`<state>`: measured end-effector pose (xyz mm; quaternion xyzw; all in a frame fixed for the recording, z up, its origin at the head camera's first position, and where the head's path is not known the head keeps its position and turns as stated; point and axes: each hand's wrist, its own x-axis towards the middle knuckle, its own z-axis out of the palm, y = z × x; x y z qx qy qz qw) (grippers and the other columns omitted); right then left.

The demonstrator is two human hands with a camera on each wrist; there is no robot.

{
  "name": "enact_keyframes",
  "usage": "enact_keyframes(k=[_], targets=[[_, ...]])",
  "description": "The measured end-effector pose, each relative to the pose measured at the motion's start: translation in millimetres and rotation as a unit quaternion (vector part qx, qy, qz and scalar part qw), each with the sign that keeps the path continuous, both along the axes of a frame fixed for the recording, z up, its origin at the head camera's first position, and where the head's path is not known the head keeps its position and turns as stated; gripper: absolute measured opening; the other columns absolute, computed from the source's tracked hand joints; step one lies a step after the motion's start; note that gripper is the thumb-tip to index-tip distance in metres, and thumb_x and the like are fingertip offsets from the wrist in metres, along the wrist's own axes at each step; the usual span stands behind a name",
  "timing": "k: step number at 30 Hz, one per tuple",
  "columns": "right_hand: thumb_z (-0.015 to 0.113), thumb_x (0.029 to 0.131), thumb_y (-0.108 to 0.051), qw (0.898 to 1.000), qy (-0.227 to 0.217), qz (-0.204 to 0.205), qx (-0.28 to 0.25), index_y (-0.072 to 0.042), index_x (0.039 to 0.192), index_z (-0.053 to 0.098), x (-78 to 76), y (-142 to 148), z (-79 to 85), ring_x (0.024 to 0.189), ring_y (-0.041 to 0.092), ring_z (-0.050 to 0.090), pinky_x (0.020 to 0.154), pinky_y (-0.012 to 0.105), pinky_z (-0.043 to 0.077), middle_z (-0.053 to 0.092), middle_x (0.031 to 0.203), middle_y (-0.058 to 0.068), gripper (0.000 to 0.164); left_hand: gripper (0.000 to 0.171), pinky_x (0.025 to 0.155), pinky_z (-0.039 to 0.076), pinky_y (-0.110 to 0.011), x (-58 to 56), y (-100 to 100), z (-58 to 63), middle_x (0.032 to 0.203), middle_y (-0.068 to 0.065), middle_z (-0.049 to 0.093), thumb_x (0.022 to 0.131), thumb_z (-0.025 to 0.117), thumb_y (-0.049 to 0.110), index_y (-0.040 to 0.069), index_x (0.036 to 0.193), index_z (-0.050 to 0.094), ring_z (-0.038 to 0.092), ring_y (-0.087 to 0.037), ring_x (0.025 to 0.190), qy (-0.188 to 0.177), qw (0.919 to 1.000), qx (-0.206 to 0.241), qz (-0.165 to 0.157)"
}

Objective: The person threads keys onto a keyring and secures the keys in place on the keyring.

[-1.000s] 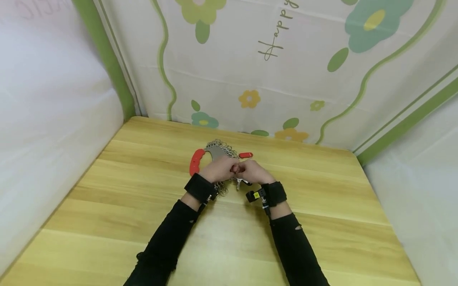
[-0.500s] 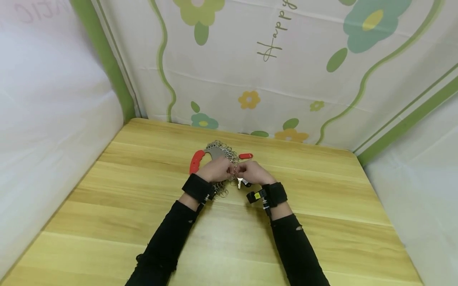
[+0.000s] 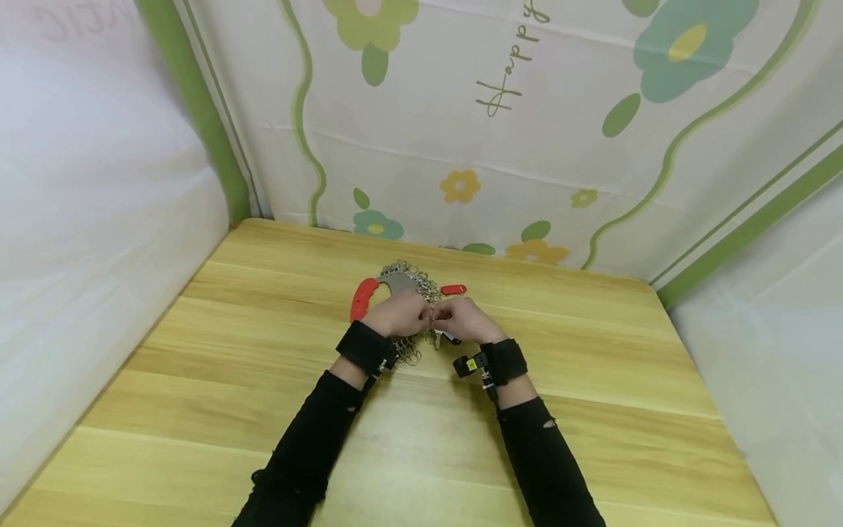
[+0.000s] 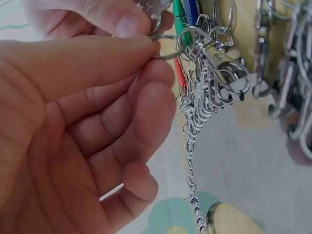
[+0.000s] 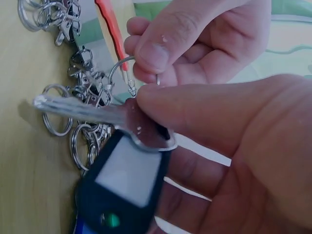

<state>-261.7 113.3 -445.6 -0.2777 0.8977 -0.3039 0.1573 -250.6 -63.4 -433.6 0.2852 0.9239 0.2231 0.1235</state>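
Note:
My left hand [image 3: 398,313] pinches a split key ring [image 4: 169,54] between thumb and forefinger, its other fingers loosely bent. Close beside it, my right hand [image 3: 463,320] pinches the head of a silver key [image 5: 83,112] between thumb and finger. A dark key tag [image 5: 129,170] with a pale label hangs just under the key in the right wrist view. The hands nearly meet at the edge of a grey crescent plate [image 3: 396,282] with a red grip [image 3: 363,298]. Many metal clasps and rings [image 4: 209,78] line this plate. My left hand covers part of it.
On the wooden table [image 3: 593,380], a red key tag [image 3: 453,290] lies just beyond my right hand. Green [image 4: 182,24] and blue tags appear among the rings in the left wrist view. A flower-printed curtain [image 3: 408,132] stands behind the table, with white cloth at both sides.
My fingertips were bunched together a second ago, then parted slightly, and now stand close again. The key below them has shifted a little. The plate and red tag stay in place.

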Motion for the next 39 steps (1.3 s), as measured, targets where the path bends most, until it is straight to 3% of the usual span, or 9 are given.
enact_keyframes(k=[5,10,18,25,39], targets=[[0.064,0.091,-0.015,1.000,0.016,0.002,-0.013,-0.011,0.086,0.068,0.4,-1.5,-1.7,0.058,0.011,0.053,0.057,0.026,0.043,0.066,0.078,0.000,0.008,0.034,0.048,0.027,-0.022,0.3,1.6,-1.4,0.051,0.003,0.032,0.093,0.056,0.005,0.012,0.060,0.049,0.029,-0.009,0.044,-0.003,0.9999,-0.006,0.012],[0.062,0.093,-0.017,1.000,0.025,-0.003,-0.017,-0.008,0.088,0.067,-0.9,-0.3,-1.4,0.058,0.012,0.052,0.056,0.026,0.042,0.065,0.078,0.002,0.011,0.028,0.048,0.030,-0.023,-0.3,1.0,-1.7,0.054,0.003,0.036,0.095,0.053,0.008,0.008,0.067,0.057,0.034,-0.010,0.046,-0.006,0.9997,0.007,0.023],[0.059,0.094,-0.012,1.000,0.012,-0.006,-0.017,-0.007,0.090,0.068,-0.5,1.9,1.1,0.061,0.013,0.052,0.058,0.028,0.042,0.065,0.081,0.005,0.011,0.035,0.051,0.027,-0.024,-3.2,-5.4,-3.6,0.053,0.003,0.028,0.092,0.052,0.003,0.013,0.060,0.044,0.027,-0.011,0.046,-0.006,0.9996,0.025,0.009],[0.061,0.093,-0.013,1.000,0.009,-0.002,-0.018,-0.009,0.089,0.068,-1.5,2.1,-0.5,0.062,0.013,0.053,0.058,0.028,0.043,0.066,0.082,0.003,0.009,0.030,0.053,0.028,-0.024,-1.4,-4.4,-3.1,0.056,0.002,0.032,0.093,0.052,0.005,0.012,0.064,0.047,0.029,-0.011,0.049,0.007,0.9997,0.021,-0.004],[0.063,0.092,-0.013,1.000,0.004,0.007,-0.019,-0.008,0.090,0.069,-2.9,2.6,-1.9,0.061,0.012,0.052,0.058,0.027,0.042,0.067,0.083,0.003,0.009,0.030,0.051,0.031,-0.023,-3.6,-3.0,-4.0,0.057,0.001,0.037,0.094,0.050,0.007,0.012,0.065,0.047,0.035,-0.011,0.048,-0.042,0.9986,0.031,0.007]])
